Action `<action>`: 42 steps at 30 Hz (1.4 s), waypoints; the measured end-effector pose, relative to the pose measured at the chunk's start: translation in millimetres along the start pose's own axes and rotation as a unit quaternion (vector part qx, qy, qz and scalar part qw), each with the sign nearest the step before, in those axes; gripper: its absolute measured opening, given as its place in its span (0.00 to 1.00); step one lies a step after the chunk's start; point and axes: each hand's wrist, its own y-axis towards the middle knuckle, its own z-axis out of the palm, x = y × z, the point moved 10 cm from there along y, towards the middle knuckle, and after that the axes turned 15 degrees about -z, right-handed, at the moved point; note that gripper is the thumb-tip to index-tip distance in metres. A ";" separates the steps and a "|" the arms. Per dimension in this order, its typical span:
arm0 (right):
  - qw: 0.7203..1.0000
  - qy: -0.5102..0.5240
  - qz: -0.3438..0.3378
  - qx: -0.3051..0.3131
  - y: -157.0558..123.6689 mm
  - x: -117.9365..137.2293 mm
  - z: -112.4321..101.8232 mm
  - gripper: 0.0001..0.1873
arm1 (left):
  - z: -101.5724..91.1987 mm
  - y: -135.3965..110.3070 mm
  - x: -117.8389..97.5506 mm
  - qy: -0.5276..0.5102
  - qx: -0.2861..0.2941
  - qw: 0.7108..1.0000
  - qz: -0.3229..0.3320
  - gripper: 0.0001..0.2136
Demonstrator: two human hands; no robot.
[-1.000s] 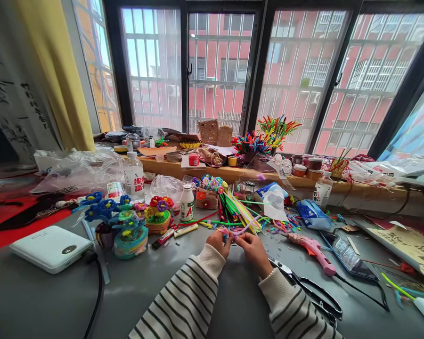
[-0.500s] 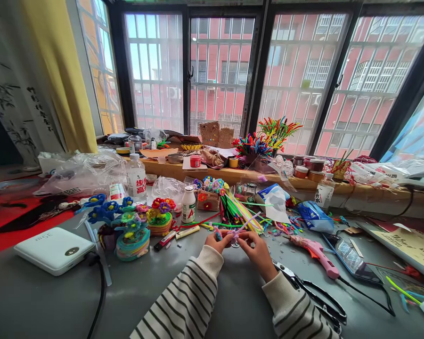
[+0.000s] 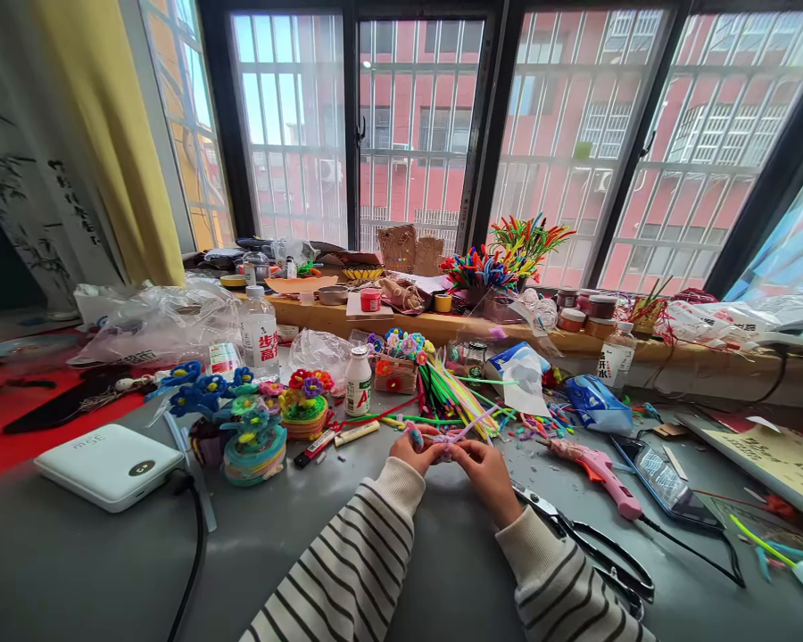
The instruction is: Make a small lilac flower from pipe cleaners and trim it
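Fingers [image 3: 465, 448] on both of my hands are pinched around one thin, lilac fuzzy pipe cleaner [image 3: 476, 422], held just above the grey surface [image 3: 274, 553]. My left hand [image 3: 409, 451] and right hand [image 3: 485, 473] nearly meet there; one small pink-and-blue fuzzy piece [image 3: 415, 434] shows at the left, and I cannot tell whether it is joined to the lilac one.

Beside my right sleeve I see one pair of black-handled metal scissors [image 3: 557, 519]. Left of me lies one white rectangular power bank [image 3: 109, 465]; to the right, one pink plastic glue gun [image 3: 599, 471] and, beyond it, one dark flat phone [image 3: 662, 477].

I count three potted fuzzy-flower arrangements on the left: one blue [image 3: 204, 394], one pastel [image 3: 252, 455], one red-and-orange [image 3: 306, 417]. Next come one small white bottle [image 3: 359, 383], one wooden flower-filled box [image 3: 396, 378] and one loose, multicoloured bundle of pipe cleaners [image 3: 450, 392]. Two clear plastic bottles stand well apart, one left [image 3: 260, 337], one right [image 3: 616, 358]. Farthest, I make out two brown textured boards [image 3: 397, 248] upright on the wooden ledge [image 3: 294, 312].
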 end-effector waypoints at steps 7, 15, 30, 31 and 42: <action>1.000 0.022 -0.016 -0.001 0.2 1.1 1.3 0.14 | -1.4 -0.7 -2.1 -0.018 -0.006 1.000 0.011 0.18; 0.999 0.011 -0.044 -0.008 2.7 3.3 0.0 0.14 | 2.0 -2.2 -4.0 -0.064 0.017 0.998 0.003 0.22; 0.993 -0.048 -0.108 -0.026 3.7 31.3 -9.5 0.10 | 5.2 -2.3 6.6 -0.097 0.045 0.991 -0.082 0.19; 0.992 -0.050 -0.112 -0.027 3.6 33.1 -9.8 0.10 | 5.2 -2.1 6.0 -0.096 0.046 0.991 -0.080 0.19; 0.998 0.024 -0.044 -0.047 2.5 15.2 -9.8 0.13 | 14.2 -1.9 7.8 -0.141 0.100 0.980 -0.094 0.23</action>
